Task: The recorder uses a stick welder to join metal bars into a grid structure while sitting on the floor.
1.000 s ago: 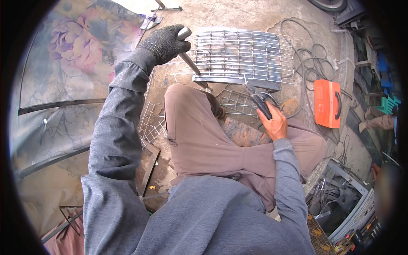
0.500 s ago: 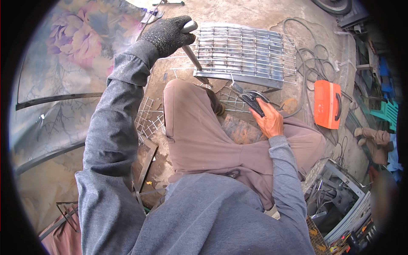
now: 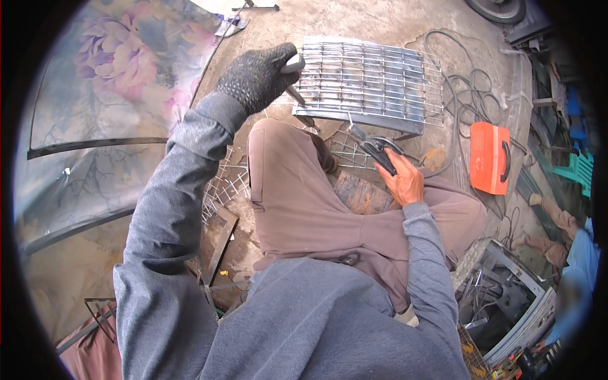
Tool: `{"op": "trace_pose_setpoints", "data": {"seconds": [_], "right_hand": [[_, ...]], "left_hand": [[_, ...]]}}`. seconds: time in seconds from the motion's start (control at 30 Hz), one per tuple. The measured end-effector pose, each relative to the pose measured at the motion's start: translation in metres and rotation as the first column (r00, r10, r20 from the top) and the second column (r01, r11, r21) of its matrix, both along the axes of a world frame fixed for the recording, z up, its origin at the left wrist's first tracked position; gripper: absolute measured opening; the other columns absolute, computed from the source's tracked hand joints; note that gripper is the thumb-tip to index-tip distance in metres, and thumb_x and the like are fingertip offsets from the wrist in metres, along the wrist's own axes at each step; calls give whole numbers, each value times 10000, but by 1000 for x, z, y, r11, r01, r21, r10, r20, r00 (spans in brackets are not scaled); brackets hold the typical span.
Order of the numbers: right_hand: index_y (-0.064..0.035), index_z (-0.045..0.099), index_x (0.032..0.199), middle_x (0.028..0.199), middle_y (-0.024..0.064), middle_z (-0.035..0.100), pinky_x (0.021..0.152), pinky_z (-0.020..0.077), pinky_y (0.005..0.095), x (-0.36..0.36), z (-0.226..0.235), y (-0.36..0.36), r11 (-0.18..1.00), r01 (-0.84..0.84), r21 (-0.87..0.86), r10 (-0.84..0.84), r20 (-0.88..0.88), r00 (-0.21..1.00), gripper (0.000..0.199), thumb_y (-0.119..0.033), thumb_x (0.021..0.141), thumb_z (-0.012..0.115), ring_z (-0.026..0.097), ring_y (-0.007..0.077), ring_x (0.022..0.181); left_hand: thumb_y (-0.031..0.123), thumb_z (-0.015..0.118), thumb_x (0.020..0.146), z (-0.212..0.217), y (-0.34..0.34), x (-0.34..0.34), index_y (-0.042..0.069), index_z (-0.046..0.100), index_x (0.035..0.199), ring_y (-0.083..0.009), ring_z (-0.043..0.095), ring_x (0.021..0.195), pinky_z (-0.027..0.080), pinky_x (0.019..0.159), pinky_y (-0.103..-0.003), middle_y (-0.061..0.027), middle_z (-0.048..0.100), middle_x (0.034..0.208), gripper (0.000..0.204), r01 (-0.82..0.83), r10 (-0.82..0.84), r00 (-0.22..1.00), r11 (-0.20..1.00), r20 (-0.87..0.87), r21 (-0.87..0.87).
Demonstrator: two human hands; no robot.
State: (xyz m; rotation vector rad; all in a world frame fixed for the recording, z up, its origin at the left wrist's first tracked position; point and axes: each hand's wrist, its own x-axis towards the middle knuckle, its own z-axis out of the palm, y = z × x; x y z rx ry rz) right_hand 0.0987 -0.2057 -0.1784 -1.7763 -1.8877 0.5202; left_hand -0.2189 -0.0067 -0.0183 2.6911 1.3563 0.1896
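Note:
My left hand [image 3: 256, 77], in a dark knit glove, is closed around a grey metal rod [image 3: 293, 95]. The rod's pale, rounded upper end shows above the fist, and its lower end meets the near left corner of a wire mesh panel [image 3: 354, 76]. This panel lies over a low metal frame [image 3: 373, 121]. My bare right hand [image 3: 403, 180] grips a black welding electrode holder [image 3: 380, 151] over my lap. The holder's jaws point at the frame's near edge, and a thin electrode [image 3: 351, 118] sticks out of them.
An orange, box-shaped machine [image 3: 489, 158] with a black handle stands at right, near coiled cables [image 3: 472, 95]. Loose mesh [image 3: 225, 183] and an angled metal bar [image 3: 220, 244] lie by my left knee. A floral sheet [image 3: 120, 69] hangs at left. Another person's legs [image 3: 551, 221] show far right.
My left hand has come down and a little to the right with the rod. My right hand and the electrode holder stay nearly still. The person at far right has shifted.

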Motion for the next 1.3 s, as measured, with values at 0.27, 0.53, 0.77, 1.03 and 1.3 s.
{"op": "trace_pose_setpoints", "data": {"seconds": [0.27, 0.53, 0.77, 1.03, 1.3], "right_hand": [[-149, 694, 1278, 1068, 114, 730, 763, 585, 423, -7, 8, -3, 999, 13, -49, -11, 24, 1000, 444, -327, 880, 780, 718, 342, 903], [-170, 685, 1269, 950, 61, 688, 710, 584, 423, -16, -5, 1, 998, -37, 46, 34, 62, 998, 431, -336, 880, 768, 710, 296, 845], [-154, 678, 1266, 949, 81, 692, 716, 586, 436, -17, -6, 3, 999, -21, 24, 20, 51, 999, 430, -334, 885, 764, 713, 317, 846], [-150, 678, 1273, 941, 94, 692, 715, 586, 442, -19, -8, 6, 1000, -14, 18, 13, 26, 1000, 441, -335, 883, 769, 713, 331, 833], [-161, 688, 1263, 978, 92, 701, 721, 574, 427, -20, -7, 7, 999, -9, -40, 10, 29, 1000, 416, -330, 892, 772, 709, 340, 847]], "left_hand": [[328, 674, 956, 5, -35, 2, 113, 558, 995, -405, 674, 826, 512, 697, -496, -158, 669, 872, 248, -123, 128, 987, 991, 99, -58], [328, 663, 963, 9, -31, 8, 108, 556, 1007, -418, 674, 850, 511, 712, -510, -166, 676, 900, 249, -141, 150, 983, 986, 101, -91], [325, 666, 960, 9, -31, 8, 108, 565, 1009, -425, 675, 846, 520, 712, -503, -169, 680, 893, 245, -145, 152, 984, 986, 95, -82], [330, 682, 951, 8, -32, 6, 116, 577, 1014, -413, 682, 827, 525, 693, -487, -162, 679, 886, 246, -157, 167, 980, 983, 105, -96], [344, 673, 963, 12, -33, 8, 118, 564, 1032, -417, 679, 834, 518, 699, -493, -163, 677, 895, 261, -160, 167, 983, 982, 71, -96]]}}
